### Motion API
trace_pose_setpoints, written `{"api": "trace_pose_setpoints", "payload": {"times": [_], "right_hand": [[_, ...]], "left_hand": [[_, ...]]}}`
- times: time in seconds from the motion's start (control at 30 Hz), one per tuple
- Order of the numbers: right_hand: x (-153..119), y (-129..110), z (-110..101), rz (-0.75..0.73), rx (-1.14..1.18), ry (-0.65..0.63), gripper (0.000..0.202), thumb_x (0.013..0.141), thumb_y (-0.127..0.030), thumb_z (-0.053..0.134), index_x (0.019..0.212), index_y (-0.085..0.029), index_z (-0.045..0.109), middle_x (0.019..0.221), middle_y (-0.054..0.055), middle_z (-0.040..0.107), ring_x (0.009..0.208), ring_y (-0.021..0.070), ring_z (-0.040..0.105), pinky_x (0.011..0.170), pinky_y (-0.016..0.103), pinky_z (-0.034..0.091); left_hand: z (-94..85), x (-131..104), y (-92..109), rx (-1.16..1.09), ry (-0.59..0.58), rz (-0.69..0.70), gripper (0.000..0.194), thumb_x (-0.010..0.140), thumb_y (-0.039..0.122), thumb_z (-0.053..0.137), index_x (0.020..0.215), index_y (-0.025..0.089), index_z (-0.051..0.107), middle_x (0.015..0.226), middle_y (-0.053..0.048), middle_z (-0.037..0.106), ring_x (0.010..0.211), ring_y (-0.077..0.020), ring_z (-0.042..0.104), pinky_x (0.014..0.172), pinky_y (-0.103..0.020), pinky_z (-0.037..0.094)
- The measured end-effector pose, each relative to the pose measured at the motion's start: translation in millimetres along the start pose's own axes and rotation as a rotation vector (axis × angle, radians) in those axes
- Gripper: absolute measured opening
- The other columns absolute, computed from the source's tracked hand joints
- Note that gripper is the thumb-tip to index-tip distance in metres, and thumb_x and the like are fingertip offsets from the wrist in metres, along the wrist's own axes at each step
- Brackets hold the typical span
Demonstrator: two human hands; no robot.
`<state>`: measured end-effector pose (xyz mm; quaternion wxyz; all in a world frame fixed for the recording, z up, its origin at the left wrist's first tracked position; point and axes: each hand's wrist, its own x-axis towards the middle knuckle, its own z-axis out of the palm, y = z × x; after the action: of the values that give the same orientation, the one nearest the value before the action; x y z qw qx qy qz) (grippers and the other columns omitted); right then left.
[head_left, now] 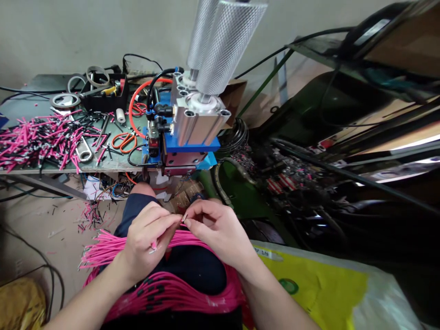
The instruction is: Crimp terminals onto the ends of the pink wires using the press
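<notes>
Above my lap, my left hand (149,236) is closed in a pinch around a thin pink wire, one end of which pokes out below the fingers. My right hand (222,229) pinches the same pink wire (184,219) near a small pale, metallic-looking tip, so the fingertips of both hands almost meet. Fine detail at that tip is too small to make out. A thick bundle of pink cables (178,288) curves across my lap under both hands, with black pieces along part of it. Its loose ends (103,250) fan out on the left.
Ahead stands a pneumatic press (199,119) with knurled silver cylinders. The bench (20,98) carries a heap of pink and black wire pieces (41,142), orange-handled scissors (124,142), a wrench (84,151) and a black tool box (103,94). Dark machinery fills the right; a yellow sack (316,288) lies beside me.
</notes>
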<state>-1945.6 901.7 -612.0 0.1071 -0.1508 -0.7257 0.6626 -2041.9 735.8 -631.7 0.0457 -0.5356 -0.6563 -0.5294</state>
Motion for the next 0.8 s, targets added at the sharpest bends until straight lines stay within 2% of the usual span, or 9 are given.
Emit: {"api": "trace_pose_setpoints", "payload": {"times": [0.1, 0.2, 0.27, 0.4, 0.47, 0.53, 0.6, 0.8], "right_hand": [[2.8, -1.5, -5.3, 0.064, -0.022, -0.076, 0.004, 0.074, -0.019, 0.070, 0.072, -0.017, 0.071, 0.063, -0.001, 0.064, 0.057, 0.0107, 0.053, 0.054, 0.021, 0.044], [3.9, -0.2, -3.8, 0.120, 0.053, -0.079, 0.003, 0.071, -0.019, 0.071, 0.070, -0.017, 0.070, 0.061, -0.002, 0.061, 0.056, 0.0103, 0.050, 0.053, 0.022, 0.042], [3.0, 4.6, 3.3, 0.135, 0.152, -0.027, 0.007, 0.072, -0.022, 0.074, 0.071, -0.017, 0.070, 0.062, -0.002, 0.061, 0.057, 0.0105, 0.050, 0.055, 0.023, 0.043], [-2.4, 20.2, 25.9, 0.071, 0.305, 0.183, 0.014, 0.078, -0.030, 0.076, 0.074, -0.018, 0.068, 0.068, 0.000, 0.065, 0.061, 0.0126, 0.055, 0.059, 0.025, 0.047], [-4.7, 24.9, 33.8, -0.007, 0.229, 0.275, 0.012, 0.080, -0.028, 0.073, 0.075, -0.019, 0.069, 0.072, 0.002, 0.067, 0.065, 0.0151, 0.060, 0.062, 0.027, 0.050], [-5.5, 24.6, 35.4, -0.086, 0.092, 0.312, 0.007, 0.081, -0.024, 0.070, 0.076, -0.019, 0.069, 0.074, 0.003, 0.068, 0.069, 0.0165, 0.063, 0.065, 0.028, 0.052], [-4.3, 19.8, 30.8, -0.112, 0.015, 0.270, 0.004, 0.081, -0.021, 0.068, 0.076, -0.020, 0.069, 0.073, 0.002, 0.067, 0.068, 0.0160, 0.063, 0.063, 0.027, 0.052], [4.2, 0.4, 5.4, -0.009, -0.174, -0.006, 0.007, 0.076, -0.018, 0.070, 0.069, -0.019, 0.067, 0.063, -0.002, 0.063, 0.057, 0.0127, 0.056, 0.052, 0.023, 0.044]], "left_hand": [[-5.1, 0.3, -2.9, -0.027, -0.063, 0.015, 0.031, 0.088, -0.005, 0.067, 0.115, 0.011, 0.072, 0.087, -0.008, 0.068, 0.079, -0.0164, 0.057, 0.069, -0.031, 0.048], [-4.9, -0.5, -3.7, -0.038, -0.058, 0.019, 0.031, 0.088, -0.005, 0.068, 0.114, 0.012, 0.072, 0.088, -0.008, 0.068, 0.079, -0.0163, 0.058, 0.069, -0.031, 0.049], [-0.2, -1.8, -2.7, -0.031, -0.013, 0.005, 0.031, 0.088, -0.004, 0.068, 0.113, 0.013, 0.071, 0.084, -0.006, 0.067, 0.077, -0.0160, 0.058, 0.068, -0.030, 0.048], [13.9, -5.7, 0.1, 0.030, 0.144, -0.068, 0.025, 0.088, -0.003, 0.068, 0.105, 0.015, 0.070, 0.076, -0.001, 0.062, 0.069, -0.0142, 0.053, 0.062, -0.028, 0.043], [17.7, -7.1, 0.3, 0.047, 0.177, -0.104, 0.023, 0.088, -0.003, 0.068, 0.103, 0.016, 0.070, 0.075, -0.001, 0.061, 0.068, -0.0134, 0.051, 0.061, -0.027, 0.042], [17.2, -7.3, -0.5, 0.056, 0.161, -0.099, 0.024, 0.088, -0.003, 0.068, 0.104, 0.015, 0.070, 0.076, -0.001, 0.061, 0.069, -0.0132, 0.051, 0.062, -0.027, 0.043], [13.4, -6.8, -2.4, 0.073, 0.124, -0.050, 0.026, 0.088, -0.005, 0.068, 0.106, 0.014, 0.070, 0.077, -0.002, 0.062, 0.071, -0.0140, 0.052, 0.064, -0.028, 0.044], [3.4, -9.3, -11.8, 0.225, -0.024, 0.169, 0.037, 0.089, -0.004, 0.063, 0.125, 0.007, 0.065, 0.087, -0.012, 0.067, 0.079, -0.0211, 0.055, 0.065, -0.034, 0.049]]}}
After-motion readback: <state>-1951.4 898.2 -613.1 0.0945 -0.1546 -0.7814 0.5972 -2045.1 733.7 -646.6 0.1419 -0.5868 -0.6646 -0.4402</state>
